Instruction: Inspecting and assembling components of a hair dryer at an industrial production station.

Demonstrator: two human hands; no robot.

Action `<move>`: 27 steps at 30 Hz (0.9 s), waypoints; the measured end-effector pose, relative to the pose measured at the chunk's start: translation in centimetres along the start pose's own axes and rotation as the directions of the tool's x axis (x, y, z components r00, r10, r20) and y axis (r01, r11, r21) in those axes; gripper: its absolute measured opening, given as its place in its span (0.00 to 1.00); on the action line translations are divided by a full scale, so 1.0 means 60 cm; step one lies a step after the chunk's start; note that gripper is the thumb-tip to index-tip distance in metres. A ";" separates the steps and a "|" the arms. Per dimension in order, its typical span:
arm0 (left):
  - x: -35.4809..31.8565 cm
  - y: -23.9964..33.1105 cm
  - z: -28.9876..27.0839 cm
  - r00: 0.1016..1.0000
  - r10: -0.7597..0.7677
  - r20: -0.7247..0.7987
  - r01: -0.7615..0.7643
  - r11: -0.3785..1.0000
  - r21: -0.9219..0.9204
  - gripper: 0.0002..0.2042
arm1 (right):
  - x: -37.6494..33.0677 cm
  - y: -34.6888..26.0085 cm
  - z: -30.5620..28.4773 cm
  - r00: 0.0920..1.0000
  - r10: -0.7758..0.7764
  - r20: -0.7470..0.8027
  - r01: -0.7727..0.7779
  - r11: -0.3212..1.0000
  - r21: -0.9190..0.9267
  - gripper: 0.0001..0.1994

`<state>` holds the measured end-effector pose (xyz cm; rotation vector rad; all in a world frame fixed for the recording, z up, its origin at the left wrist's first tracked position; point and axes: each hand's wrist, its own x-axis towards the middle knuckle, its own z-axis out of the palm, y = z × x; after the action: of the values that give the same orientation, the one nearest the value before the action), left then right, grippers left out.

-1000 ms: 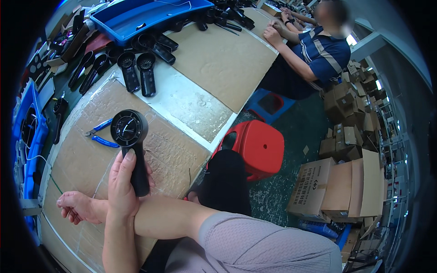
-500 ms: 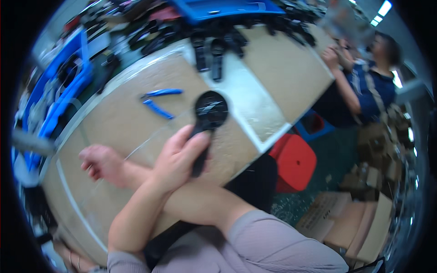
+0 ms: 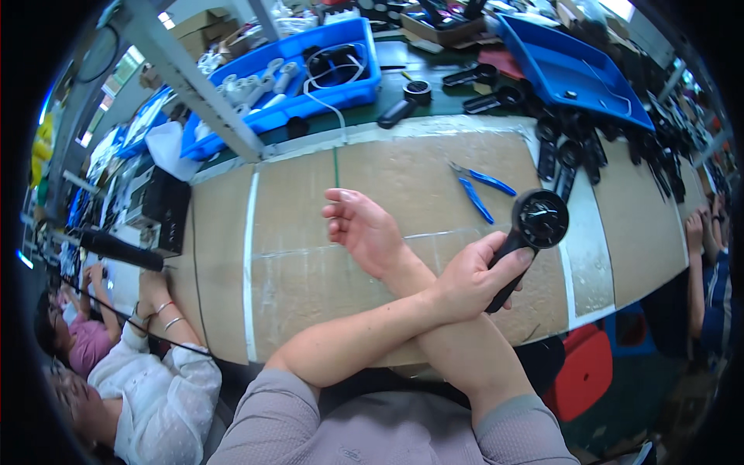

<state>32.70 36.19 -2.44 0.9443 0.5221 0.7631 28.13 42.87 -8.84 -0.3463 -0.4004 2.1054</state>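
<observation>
Since the earlier frame the crossed forearms remain. The left hand [image 3: 469, 283] still grips the black handheld device [image 3: 531, 232], right of the open, empty right hand [image 3: 364, 229], above the bench [image 3: 294, 256]; blue pliers [image 3: 477, 190] lie just beyond.

Brown cardboard boxes [image 3: 203, 22] are being kept at the top left, behind the slanted grey shelf post [image 3: 194, 77]. Another open cardboard carton [image 3: 443, 29] is being kept at the top centre, beyond the blue bins. At the far left edge, glossy printed sheets [image 3: 116, 147] in blue and white are being seen only as blurs. No screens are being shown.
</observation>
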 end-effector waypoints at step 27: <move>-0.121 0.053 -0.214 0.906 0.047 -0.421 -0.075 0.996 -0.050 0.28 | 0.013 -0.055 -0.024 0.981 -0.163 -0.105 0.157 0.986 -0.061 0.35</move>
<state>18.12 38.39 -5.56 0.7368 0.8418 1.0440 30.79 45.41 -8.87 -0.4437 -0.4062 1.9123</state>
